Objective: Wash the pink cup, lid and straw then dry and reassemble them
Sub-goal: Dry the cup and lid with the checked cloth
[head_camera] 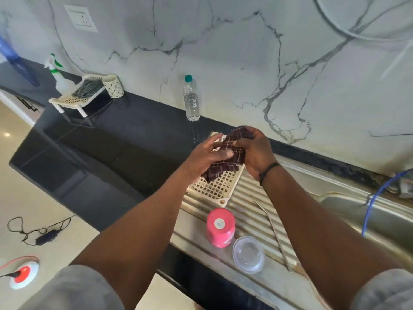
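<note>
Item 1, nearest: clear lid [248, 254], a shallow round dome of thin transparent plastic, lay on the ribbed steel draining board [257, 191], just beside the cup.

Item 2: pink cup [220, 227], smooth glossy plastic, stood upside down with a small round sticker on its base.

Item 3: straw [273, 233], a slim metal tube bent near its far end, lay along the ribs, apart from cup and lid.

Item 4: cream plastic grid tray [218, 189], square-holed, sat on the draining board beyond the cup.

Item 5: dark checked cloth [232, 151], soft woven fabric, bunched above the tray. Left hand [209, 156] and right hand [254, 151] both gripped it, fingers [225, 154] curled closed on its folds.

Item 6, far: clear water bottle [191, 99] with a green cap, upright on the black polished counter [116, 139] against the marble-patterned wall.

Risks, as judged: the light lid could skid on wet steel when picked up; the straw could roll off toward the sink; trailing cloth could tip the inverted cup if swung low.
</note>
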